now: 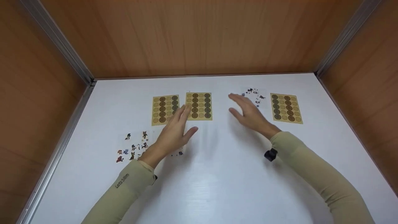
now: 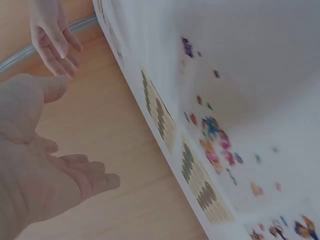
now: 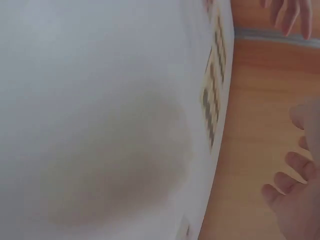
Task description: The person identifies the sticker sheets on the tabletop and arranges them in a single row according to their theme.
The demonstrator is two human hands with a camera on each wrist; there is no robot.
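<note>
Olive-green sleeves [image 1: 122, 189] are seen nearest the head camera, the left one printed with lettering, and a black wrist-worn device [image 1: 270, 154] is carried at the right cuff. Over the white bench [image 1: 199, 186], the left hand [image 1: 174, 133] is held open, fingers straight and thumb spread; its fingertips are seen across the neighbouring edges of the left coin-print sheet [image 1: 165, 109] and the middle coin-print sheet [image 1: 199, 106], which are laid side by side. Beside its wrist, cartoon-figure stickers [image 1: 133, 147] are spread on clear film. The right hand [image 1: 250, 116] is likewise open, its thumb held apart, just beside smaller stickers [image 1: 255, 92]; beyond these, at the right, the right coin-print sheet [image 1: 286, 108] is laid. The bench is enclosed by wood-grain panels [image 1: 199, 37] and metal rails [image 1: 59, 40]. In the left wrist view, the left hand is shown raised, palm in view, clear of the bench; two coin-print sheets and scattered colourful stickers are seen at the right, slightly blurred. In the right wrist view, loosely bent fingers are shown at the right edge, a soft shadow [image 3: 135, 175] is cast on the bench, and coin-print sheets are seen near its far edge.
</note>
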